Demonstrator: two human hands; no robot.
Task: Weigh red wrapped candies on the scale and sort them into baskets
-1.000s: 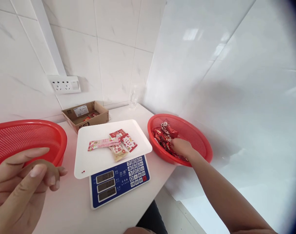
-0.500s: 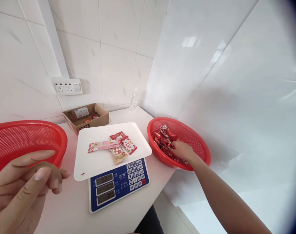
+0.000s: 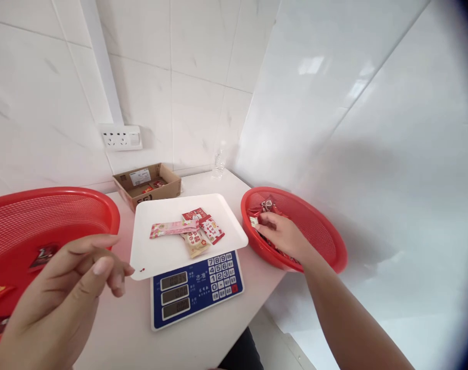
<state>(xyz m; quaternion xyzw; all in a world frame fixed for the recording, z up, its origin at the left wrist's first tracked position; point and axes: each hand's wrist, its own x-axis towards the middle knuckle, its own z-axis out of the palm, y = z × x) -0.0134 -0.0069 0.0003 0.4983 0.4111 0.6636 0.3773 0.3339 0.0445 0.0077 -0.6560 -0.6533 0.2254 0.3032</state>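
Note:
My right hand [image 3: 284, 236] is inside the right red basket [image 3: 321, 223], its fingers closed on a small red-and-white wrapped candy [image 3: 254, 221]. Red and brown wrapped sweets [image 3: 268, 204] lie under and around it, partly hidden by the hand. My left hand [image 3: 66, 295] hovers by the left red basket [image 3: 91, 205], fingers apart and loosely bent, holding nothing. Between the hands stands a blue digital scale [image 3: 197, 298] with a white tray [image 3: 153, 257]. On the tray rest a pink stick packet [image 3: 172, 228], a beige packet [image 3: 195, 244] and red-and-white packets [image 3: 212, 229].
An open cardboard box [image 3: 153, 192] with a few packets stands behind the tray. A clear plastic bottle [image 3: 219, 162] is at the table's back corner. Red and dark packets [image 3: 44, 255] lie in the left basket. A wall socket [image 3: 121, 137] is above.
My right hand has lifted slightly out of the sweets, and a red-and-white candy now shows at its fingertips. The view has turned a little left, revealing packets in the left basket.

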